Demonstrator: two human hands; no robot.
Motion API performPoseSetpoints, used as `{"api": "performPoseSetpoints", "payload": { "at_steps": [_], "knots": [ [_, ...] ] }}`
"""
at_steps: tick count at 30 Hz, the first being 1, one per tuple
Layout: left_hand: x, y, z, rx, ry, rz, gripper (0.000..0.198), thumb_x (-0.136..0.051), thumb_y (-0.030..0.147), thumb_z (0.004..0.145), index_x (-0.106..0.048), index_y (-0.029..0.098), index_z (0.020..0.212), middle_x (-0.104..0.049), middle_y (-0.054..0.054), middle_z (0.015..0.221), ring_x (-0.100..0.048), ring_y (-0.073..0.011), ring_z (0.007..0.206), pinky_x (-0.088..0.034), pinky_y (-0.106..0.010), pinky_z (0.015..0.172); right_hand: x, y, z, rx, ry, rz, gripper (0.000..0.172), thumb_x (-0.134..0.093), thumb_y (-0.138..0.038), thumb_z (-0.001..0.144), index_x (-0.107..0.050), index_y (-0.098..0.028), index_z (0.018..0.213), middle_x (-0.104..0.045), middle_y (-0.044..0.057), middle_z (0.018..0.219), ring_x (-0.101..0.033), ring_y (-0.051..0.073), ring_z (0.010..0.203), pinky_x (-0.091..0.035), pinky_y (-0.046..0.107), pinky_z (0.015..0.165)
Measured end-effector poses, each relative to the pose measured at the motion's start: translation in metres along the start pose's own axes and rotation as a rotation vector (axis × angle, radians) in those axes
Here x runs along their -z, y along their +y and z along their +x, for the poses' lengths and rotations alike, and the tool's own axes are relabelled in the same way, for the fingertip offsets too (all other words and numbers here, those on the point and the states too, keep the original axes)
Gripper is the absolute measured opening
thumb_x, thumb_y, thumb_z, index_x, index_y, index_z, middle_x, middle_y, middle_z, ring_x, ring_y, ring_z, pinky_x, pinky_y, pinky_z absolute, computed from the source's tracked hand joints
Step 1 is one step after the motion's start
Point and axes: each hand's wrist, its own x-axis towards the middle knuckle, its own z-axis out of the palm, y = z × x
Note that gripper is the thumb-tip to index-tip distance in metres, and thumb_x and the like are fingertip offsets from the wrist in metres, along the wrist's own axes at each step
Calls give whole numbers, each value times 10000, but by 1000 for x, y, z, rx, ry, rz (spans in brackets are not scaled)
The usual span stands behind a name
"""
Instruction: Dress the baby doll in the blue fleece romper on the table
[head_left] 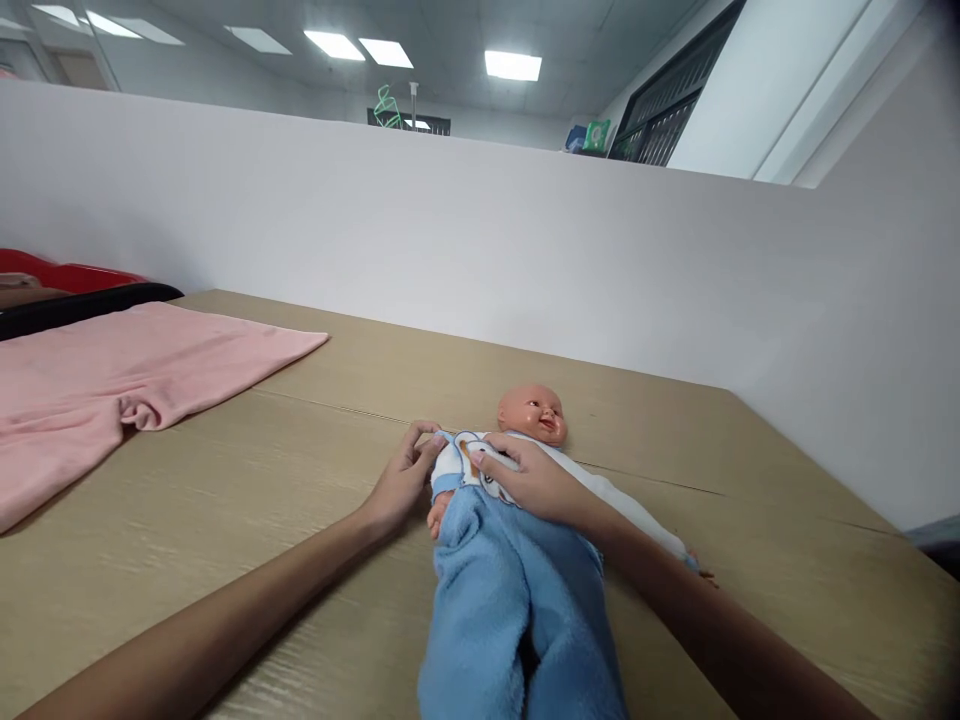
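Note:
A baby doll point(531, 412) lies on its back on the wooden table, head away from me. It wears a white top with blue trim and a cartoon print point(448, 462), and fluffy blue trousers point(510, 600). At the shoulder on the left side of the view, my left hand point(401, 480) pinches the sleeve edge between thumb and fingers. My right hand point(536, 480) lies across the chest, its thumb and fingers bent onto the printed front of the top. My right forearm partly covers the doll's other sleeve point(630, 505), which stretches out to the right.
A pink cloth garment point(150, 360) lies spread on the table point(315, 590) at the left. Behind it stands a red container point(82, 278) with a black edge. A white partition wall point(450, 230) borders the table's back, and another wall rises on the right.

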Motion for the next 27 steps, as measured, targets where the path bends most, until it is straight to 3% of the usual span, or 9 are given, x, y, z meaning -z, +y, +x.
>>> {"api": "performPoseSetpoints", "payload": {
  "at_steps": [5,7,12,17,22,27],
  "knots": [
    [0,-2,20,101,-97,-62,603,-925,620,792,-574,255,1120,-740,34,847,-640,-133,676,-492,-217,602,-2,14,1,-29,-26,132,404,-502,-517,1092,-714,-173,1095,-790,70,1069,-708,252,1017,-538,330,905],
    [0,-5,28,170,-152,-111,535,-941,543,808,-613,233,1096,-753,9,912,-666,-135,725,-518,-225,649,-3,17,0,-23,33,93,399,-486,-497,1101,-711,-171,1051,-790,72,1016,-711,250,992,-528,329,890],
    [0,-6,43,221,-215,-96,391,-920,433,844,-723,158,1039,-741,-45,991,-693,-164,852,-558,-265,787,0,12,-9,-20,271,-355,311,-491,-378,1114,-731,-190,1053,-822,114,1060,-739,272,992,-476,344,861],
    [-3,-3,39,188,-191,7,444,-954,492,796,-707,190,1008,-742,-17,944,-671,-160,802,-509,-249,714,8,6,-17,-206,234,-579,330,-507,-437,1116,-740,-203,1127,-837,150,1046,-766,312,939,-395,346,700],
    [-5,2,34,146,-182,101,505,-958,565,774,-697,189,988,-713,4,891,-625,-139,762,-460,-224,670,15,13,-15,-204,180,-470,274,-567,-396,1090,-751,-203,1029,-837,116,1037,-753,286,954,-394,331,730],
    [-5,5,40,199,-220,78,527,-933,567,809,-622,237,1078,-722,20,873,-651,-153,713,-473,-233,624,19,25,-9,-136,136,-304,294,-577,-391,1086,-752,-195,955,-828,91,1033,-729,249,975,-423,312,789]
  ]
}}
